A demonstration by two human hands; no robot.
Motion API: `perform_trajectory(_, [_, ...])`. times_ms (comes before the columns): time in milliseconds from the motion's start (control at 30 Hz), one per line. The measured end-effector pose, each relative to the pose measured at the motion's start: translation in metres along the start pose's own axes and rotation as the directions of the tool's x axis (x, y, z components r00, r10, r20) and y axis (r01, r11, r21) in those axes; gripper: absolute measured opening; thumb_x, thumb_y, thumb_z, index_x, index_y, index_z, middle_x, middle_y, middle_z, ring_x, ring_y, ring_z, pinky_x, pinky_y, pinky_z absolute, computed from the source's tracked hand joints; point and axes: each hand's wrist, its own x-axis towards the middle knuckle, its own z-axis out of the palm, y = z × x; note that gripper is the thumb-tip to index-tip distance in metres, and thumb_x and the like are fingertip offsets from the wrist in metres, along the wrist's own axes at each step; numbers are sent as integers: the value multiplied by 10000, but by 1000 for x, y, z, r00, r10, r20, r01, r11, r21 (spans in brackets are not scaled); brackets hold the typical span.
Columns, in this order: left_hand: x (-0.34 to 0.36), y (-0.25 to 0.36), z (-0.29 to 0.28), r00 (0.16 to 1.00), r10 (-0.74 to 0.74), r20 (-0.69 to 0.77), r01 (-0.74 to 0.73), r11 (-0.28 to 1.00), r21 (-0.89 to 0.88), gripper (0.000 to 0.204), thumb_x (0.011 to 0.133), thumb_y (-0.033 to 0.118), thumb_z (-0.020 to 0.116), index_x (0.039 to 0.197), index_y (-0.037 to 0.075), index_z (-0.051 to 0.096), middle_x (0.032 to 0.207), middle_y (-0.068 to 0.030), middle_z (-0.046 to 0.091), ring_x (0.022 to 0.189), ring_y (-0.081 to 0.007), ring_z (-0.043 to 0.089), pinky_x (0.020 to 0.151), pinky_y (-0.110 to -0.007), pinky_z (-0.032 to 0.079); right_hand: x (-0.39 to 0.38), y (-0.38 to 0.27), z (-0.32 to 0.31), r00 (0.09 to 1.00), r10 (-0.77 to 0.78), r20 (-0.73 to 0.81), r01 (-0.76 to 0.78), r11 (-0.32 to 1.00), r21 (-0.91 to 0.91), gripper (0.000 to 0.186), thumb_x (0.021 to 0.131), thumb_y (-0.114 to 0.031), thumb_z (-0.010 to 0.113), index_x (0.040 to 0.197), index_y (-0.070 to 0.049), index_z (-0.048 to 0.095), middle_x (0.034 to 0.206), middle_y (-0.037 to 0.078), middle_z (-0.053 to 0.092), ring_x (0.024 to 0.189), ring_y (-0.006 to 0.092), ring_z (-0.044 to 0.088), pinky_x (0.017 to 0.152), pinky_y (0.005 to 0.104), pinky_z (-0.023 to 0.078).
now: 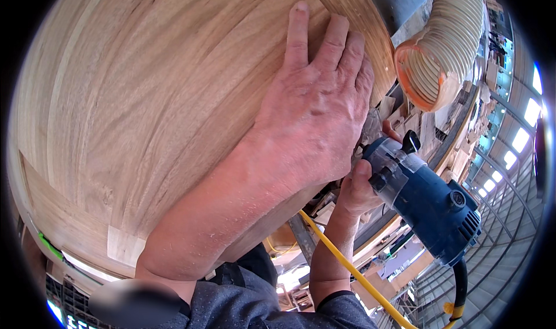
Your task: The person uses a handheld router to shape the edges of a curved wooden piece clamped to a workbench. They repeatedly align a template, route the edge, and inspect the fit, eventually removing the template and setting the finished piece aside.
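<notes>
My left hand [318,92] lies palm down on a large wooden panel [145,97], with its fingers stretched out and a little spread toward the edge strip. Fine dust is stuck to the left forearm. My right hand [362,190] grips a blue trim router [428,207] round its clear base, beside the panel's right edge. The router lies on its side, base end toward the panel and cord end to the lower right. The left hand and panel hide the cutter and part of the right hand's fingers.
A ribbed dust hose [452,28] with an orange rim hangs open just above the router. The router's black cord [460,282] runs downward, and a yellow hose [353,268] passes below the right forearm. Wood offcuts [408,118] are piled beyond the panel.
</notes>
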Motion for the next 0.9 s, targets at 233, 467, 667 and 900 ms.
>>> perform_trajectory(233, [0, 0, 0, 1000, -4, 13, 4, 1000, 3, 823, 834, 474, 664, 1520, 38, 537, 1577, -218, 462, 1533, -430, 297, 1220, -768, 41, 2, 4, 0, 1000, -4, 22, 4, 1000, 30, 956, 831, -406, 882, 1520, -152, 270, 1383, 135, 562, 1397, 371, 537, 1212, 546, 386])
perform_trajectory(467, [-1, -1, 2, 1000, 9, -2, -9, 1000, 17, 845, 820, 490, 678, 1512, 23, 542, 1571, -222, 471, 1521, -436, 320, 1212, -779, 58, 4, 3, 0, 1000, -1, 25, 1, 1000, 0, 908, 824, -403, 887, 1485, -144, 321, 1362, 118, 585, 1377, 380, 558, 1210, 563, 399])
perform_trajectory(667, [0, 0, 4, 1000, 0, 18, -1, 998, 63, 835, 821, 482, 681, 1509, 26, 548, 1574, -222, 472, 1516, -437, 330, 1210, -779, 76, 7, 4, 2, 1000, -1, 28, 1, 1000, -8, 911, 823, -410, 888, 1483, -128, 328, 1346, 121, 592, 1366, 378, 567, 1200, 560, 408])
perform_trajectory(900, [1, 0, 3, 1000, 0, 8, 0, 1000, 20, 786, 867, 469, 633, 1516, 36, 545, 1572, -225, 471, 1521, -441, 322, 1210, -782, 56, 11, 2, 3, 999, 10, 38, -8, 999, -33, 920, 838, -414, 868, 1496, -95, 309, 1348, 144, 590, 1359, 379, 573, 1175, 556, 422])
